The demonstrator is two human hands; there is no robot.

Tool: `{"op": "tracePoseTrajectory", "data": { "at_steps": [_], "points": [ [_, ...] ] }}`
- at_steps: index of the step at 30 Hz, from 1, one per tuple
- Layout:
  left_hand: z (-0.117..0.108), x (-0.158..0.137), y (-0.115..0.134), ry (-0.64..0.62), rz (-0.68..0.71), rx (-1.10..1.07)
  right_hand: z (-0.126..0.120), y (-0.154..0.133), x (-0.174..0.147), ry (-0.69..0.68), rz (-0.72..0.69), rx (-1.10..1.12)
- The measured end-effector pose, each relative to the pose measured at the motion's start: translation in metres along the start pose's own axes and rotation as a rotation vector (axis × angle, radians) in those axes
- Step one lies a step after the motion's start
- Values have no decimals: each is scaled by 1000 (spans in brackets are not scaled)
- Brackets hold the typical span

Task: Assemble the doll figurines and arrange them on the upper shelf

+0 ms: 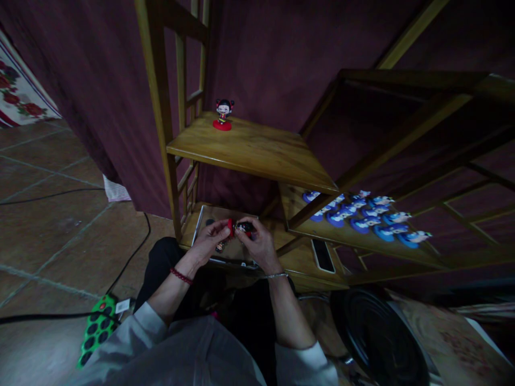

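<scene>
Both of my hands hold one small figurine (243, 227) lying sideways above a shallow box (204, 215) on the lower shelf. My left hand (210, 238) grips its round red base (230, 227). Around its black-haired head are the fingers of my right hand (261, 247). Below my left fingers, part of another small figurine (219, 246) shows in the box; the rest of it is hidden. A similar figurine (223, 113), with black hair buns and a red base, stands upright on the shelf above.
Rows of blue and purple figurines (364, 221) stand on the right shelf. A phone-like dark device (322, 255) lies on the lower shelf. Wooden posts (159, 107) frame the unit. A green power strip (97, 329) and cables lie on the floor at left; a black stool (378, 338) stands at right.
</scene>
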State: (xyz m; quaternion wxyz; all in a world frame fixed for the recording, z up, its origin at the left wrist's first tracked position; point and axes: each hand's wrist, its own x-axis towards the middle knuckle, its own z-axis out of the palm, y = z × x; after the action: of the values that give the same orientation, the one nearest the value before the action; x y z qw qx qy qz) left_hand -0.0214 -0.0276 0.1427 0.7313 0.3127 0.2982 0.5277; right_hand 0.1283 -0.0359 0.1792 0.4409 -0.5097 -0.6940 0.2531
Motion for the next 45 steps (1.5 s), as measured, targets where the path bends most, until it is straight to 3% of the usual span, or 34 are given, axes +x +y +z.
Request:
{"op": "tracePoseTrajectory", "data": {
  "at_steps": [38, 45],
  "points": [
    [-5, -2, -3, -72, 87, 187, 8, -6, 2, 80, 383, 235],
    [-6, -3, -2, -92, 83, 203, 8, -3, 1, 63, 394, 272]
  ]
}}
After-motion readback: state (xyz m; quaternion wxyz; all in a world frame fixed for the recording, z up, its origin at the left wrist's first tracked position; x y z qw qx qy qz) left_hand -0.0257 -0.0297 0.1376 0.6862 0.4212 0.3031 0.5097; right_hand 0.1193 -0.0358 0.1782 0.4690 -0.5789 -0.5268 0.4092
